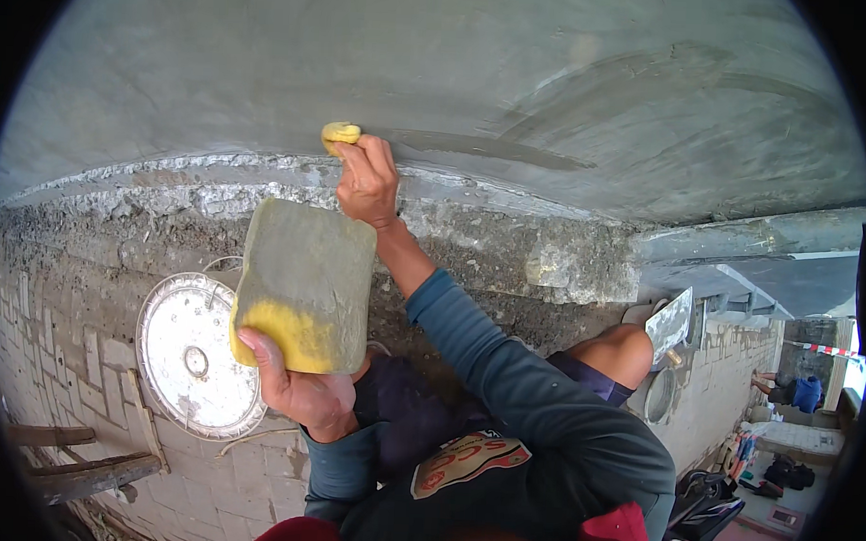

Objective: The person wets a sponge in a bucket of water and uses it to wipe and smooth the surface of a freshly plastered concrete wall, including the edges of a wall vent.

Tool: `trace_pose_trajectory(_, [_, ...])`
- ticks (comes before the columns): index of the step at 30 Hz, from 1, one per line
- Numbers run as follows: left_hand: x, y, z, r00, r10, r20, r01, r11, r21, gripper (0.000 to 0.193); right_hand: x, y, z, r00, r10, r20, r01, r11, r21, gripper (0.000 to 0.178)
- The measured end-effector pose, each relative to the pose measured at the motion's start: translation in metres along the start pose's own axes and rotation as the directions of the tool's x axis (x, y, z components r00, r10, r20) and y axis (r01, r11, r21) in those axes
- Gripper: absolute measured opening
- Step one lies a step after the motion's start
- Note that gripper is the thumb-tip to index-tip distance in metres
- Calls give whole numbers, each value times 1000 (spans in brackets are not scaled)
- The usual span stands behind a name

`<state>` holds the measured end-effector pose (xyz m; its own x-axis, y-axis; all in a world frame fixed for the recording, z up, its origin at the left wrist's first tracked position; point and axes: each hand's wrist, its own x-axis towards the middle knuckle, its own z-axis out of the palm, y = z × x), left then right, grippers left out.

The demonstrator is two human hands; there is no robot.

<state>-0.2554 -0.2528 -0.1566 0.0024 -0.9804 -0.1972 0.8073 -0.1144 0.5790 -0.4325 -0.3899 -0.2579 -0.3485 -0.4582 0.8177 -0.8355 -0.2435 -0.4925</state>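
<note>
My left hand grips the lower edge of a thick, squarish yellow sponge block, thumb on its front. Grey cement coats most of the block's face, leaving yellow bare near the thumb. Farther out, my right hand pinches a small yellow sponge piece at the foot of a grey plastered wall. The piece appears to touch the plaster; its far side is hidden. A darker, wet-looking streak runs along the wall to the right of this hand.
A rough, broken concrete strip edges the wall's base. Left of me stands a round whitish bucket or lid, with wooden pieces nearby. By my right knee are a flat metal trowel and a bowl. Another person is far right.
</note>
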Motion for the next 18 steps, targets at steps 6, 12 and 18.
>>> trace_pose_trajectory(6, [-1,17,-10,995,28,-92,-23,998,56,56,-3,25,-63,999,11,44,-5,992,-128,22])
trace_pose_trajectory(12, [5,16,-6,994,-22,-106,26,999,28,58,-31,121,-241,848,267,-458,-492,717,-493,19])
trace_pose_trajectory(18, [10,17,-8,994,7,-110,-2,999,49,59,-5,11,-56,976,171,-137,-193,967,-164,12])
